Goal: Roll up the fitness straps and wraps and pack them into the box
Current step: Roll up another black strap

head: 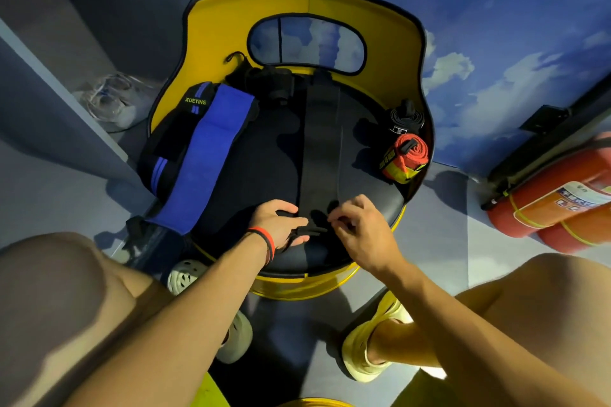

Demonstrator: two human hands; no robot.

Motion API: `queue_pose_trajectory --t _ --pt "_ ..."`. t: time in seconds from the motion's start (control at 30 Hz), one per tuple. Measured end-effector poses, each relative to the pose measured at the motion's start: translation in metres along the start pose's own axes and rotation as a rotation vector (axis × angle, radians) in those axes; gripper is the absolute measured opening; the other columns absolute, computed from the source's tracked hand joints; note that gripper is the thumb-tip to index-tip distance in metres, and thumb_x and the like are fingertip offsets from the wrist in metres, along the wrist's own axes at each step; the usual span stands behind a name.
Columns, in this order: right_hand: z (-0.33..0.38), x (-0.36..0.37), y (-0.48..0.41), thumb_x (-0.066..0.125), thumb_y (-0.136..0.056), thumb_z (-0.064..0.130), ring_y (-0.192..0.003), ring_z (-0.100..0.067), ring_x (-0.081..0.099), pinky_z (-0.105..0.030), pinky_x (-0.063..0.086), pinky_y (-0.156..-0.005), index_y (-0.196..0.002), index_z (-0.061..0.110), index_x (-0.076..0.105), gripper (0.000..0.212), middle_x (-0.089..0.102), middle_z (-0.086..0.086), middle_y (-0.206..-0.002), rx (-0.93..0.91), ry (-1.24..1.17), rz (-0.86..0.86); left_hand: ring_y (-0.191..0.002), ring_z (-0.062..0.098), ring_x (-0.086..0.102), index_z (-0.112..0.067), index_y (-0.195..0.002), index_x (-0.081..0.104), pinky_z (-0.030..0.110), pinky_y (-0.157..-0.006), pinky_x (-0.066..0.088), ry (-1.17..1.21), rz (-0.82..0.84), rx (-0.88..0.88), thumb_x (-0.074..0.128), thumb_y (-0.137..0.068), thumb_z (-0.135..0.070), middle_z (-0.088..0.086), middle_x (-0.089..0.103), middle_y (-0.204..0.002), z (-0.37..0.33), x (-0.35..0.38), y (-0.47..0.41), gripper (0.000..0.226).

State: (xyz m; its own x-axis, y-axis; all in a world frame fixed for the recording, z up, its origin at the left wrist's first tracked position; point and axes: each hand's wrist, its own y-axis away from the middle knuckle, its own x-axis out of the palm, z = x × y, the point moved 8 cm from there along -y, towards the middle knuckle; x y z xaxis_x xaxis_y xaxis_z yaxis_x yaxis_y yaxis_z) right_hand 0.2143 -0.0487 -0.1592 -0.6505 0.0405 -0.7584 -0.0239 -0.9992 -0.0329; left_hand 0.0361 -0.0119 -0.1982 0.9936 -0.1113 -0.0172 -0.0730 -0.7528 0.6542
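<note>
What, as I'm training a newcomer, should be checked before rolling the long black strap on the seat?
1. Black strap flat and straight on the seat: ok.
2. Left hand holds its near end: ok.
3. Right hand grip on that end: cannot tell.
4. Blue wrap apart from the strap's path: ok.
5. Red wrap already rolled: ok.
6. Box at hand: cannot tell, none in view.

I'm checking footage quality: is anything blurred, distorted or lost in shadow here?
Head view: wide-angle curves the yellow chair back; the red fire extinguishers at the right edge are smeared; the long black strap hardly separates from the dark round seat.
</note>
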Motion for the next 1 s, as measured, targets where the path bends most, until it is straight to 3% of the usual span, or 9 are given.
queue_pose_trajectory --t 0.13,0.27,0.4,0.47,0.53,0.6,0.7,0.83,1.0 --pt "0.005 0.014 0.018 0.069 -0.093 0.038 -0.099 -0.017 0.052 -0.025 0.042 -0.087 -0.123 0.021 0.070 0.035 0.058 0.003 -0.108 -0.205 0.171 0.115 -0.078 0.036 0.071 -0.003 -0.104 0.065 0.032 -0.053 0.061 0.035 0.003 0.003 0.075 -0.081 0.010 0.024 0.060 -0.105 0.000 0.000 0.002 0.028" --pt "0.000 0.016 0.020 0.069 -0.096 0.025 -0.091 -0.029 0.061 -0.044 0.057 -0.077 -0.119 0.013 0.074 0.026 0.065 -0.004 -0.106 -0.246 0.251 -0.007 -0.082 0.038 0.071 -0.007 -0.103 0.065 0.028 -0.051 0.059 -0.005 -0.013 0.050 0.076 -0.082 0.005 0.021 0.060 -0.096 0.002 0.000 0.001 0.026" --pt "0.009 0.020 0.022 0.062 -0.100 0.023 -0.089 -0.029 0.061 -0.043 0.058 -0.069 -0.122 0.011 0.073 0.027 0.064 -0.005 -0.107 -0.316 0.341 -0.045 -0.094 0.033 0.071 -0.018 -0.104 0.063 0.037 -0.071 0.063 -0.067 0.009 0.116 0.072 -0.089 -0.006 0.019 0.066 -0.111 0.008 -0.003 -0.002 0.021" --pt "0.014 0.020 0.025 0.061 -0.100 0.024 -0.087 -0.027 0.060 -0.040 0.057 -0.066 -0.123 0.011 0.072 0.028 0.064 -0.004 -0.106 -0.346 0.386 -0.048 -0.087 0.021 0.071 -0.022 -0.115 0.062 0.035 -0.075 0.060 -0.446 -0.064 0.312 0.064 -0.096 -0.023 0.003 0.069 -0.107 -0.003 -0.010 0.006 0.019" --pt "0.016 0.021 0.024 0.056 -0.102 0.026 -0.085 -0.026 0.057 -0.039 0.055 -0.065 -0.125 0.012 0.071 0.031 0.063 -0.003 -0.105 -0.362 0.433 -0.033 -0.091 0.011 0.063 -0.029 -0.120 0.060 0.031 -0.075 0.054 -0.836 -0.199 0.651 0.058 -0.097 -0.039 -0.010 0.062 -0.109 -0.026 -0.010 0.026 0.025" --pt "0.014 0.024 0.024 0.047 -0.105 0.029 -0.086 -0.025 0.054 -0.039 0.053 -0.067 -0.127 0.013 0.068 0.034 0.061 -0.003 -0.106 -0.372 0.448 -0.009 -0.094 0.006 0.058 -0.034 -0.114 0.060 0.029 -0.076 0.052 -0.938 -0.095 0.876 0.062 -0.093 -0.045 -0.016 0.054 -0.111 -0.034 0.003 0.043 0.025" --pt "0.011 0.028 0.027 0.043 -0.107 0.030 -0.089 -0.025 0.054 -0.039 0.052 -0.072 -0.130 0.014 0.066 0.036 0.061 -0.003 -0.110 -0.375 0.444 0.009 -0.099 0.008 0.057 -0.031 -0.099 0.064 0.034 -0.078 0.053 -1.181 0.019 1.019 0.067 -0.089 -0.040 -0.017 0.056 -0.109 -0.020 0.016 0.050 0.014" --pt "0.012 0.028 0.027 0.049 -0.105 0.028 -0.087 -0.025 0.057 -0.039 0.055 -0.070 -0.129 0.014 0.068 0.034 0.063 -0.002 -0.109 -0.355 0.450 -0.007 -0.092 0.012 0.062 -0.028 -0.100 0.065 0.037 -0.071 0.058 -1.187 -0.063 1.138 0.073 -0.086 -0.024 -0.015 0.060 -0.108 -0.010 0.013 0.050 0.017" --pt "0.015 0.018 0.029 0.057 -0.102 0.028 -0.084 -0.023 0.058 -0.038 0.053 -0.060 -0.121 0.021 0.060 0.020 0.061 0.001 -0.099 -0.307 0.324 -0.014 -0.089 0.014 0.065 -0.023 -0.100 0.071 0.031 -0.077 0.057 -1.078 -0.082 1.186 0.075 -0.085 -0.018 -0.009 0.069 -0.102 -0.019 0.012 0.049 0.016"
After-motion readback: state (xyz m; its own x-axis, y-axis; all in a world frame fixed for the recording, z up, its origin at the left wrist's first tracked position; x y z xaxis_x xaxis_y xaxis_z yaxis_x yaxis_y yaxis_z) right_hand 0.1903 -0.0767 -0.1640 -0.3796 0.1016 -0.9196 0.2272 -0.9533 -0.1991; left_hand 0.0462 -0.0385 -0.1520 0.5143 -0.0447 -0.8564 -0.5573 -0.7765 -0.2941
